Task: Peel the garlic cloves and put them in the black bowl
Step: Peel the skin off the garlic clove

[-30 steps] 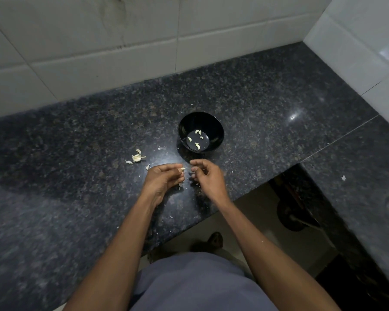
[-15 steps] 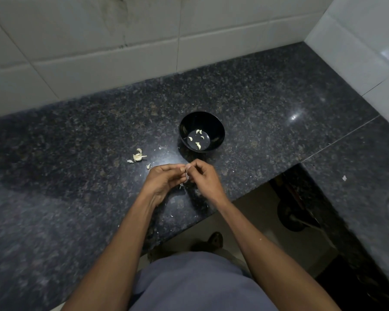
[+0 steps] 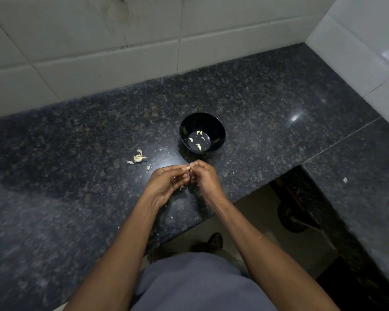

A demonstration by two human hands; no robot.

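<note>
A small pale garlic clove point(image 3: 188, 168) is pinched between the fingertips of my left hand point(image 3: 166, 184) and my right hand point(image 3: 204, 177), which meet just above the dark granite counter point(image 3: 76, 176). The black bowl point(image 3: 216, 126) stands right behind my hands and holds several peeled cloves point(image 3: 199, 146). A remnant of the garlic head point(image 3: 138, 157) with loose cloves lies on the counter to the left of the bowl.
Bits of garlic skin point(image 3: 182, 187) are scattered on the counter under and around my hands. White tiled walls point(image 3: 99, 52) close off the back and right. The counter's front edge drops to a floor gap at the lower right, beside a second granite slab point(image 3: 357, 176).
My hands were a little apart a second ago; they came together on the clove and have since stayed joined, lifting slightly toward the bowl.
</note>
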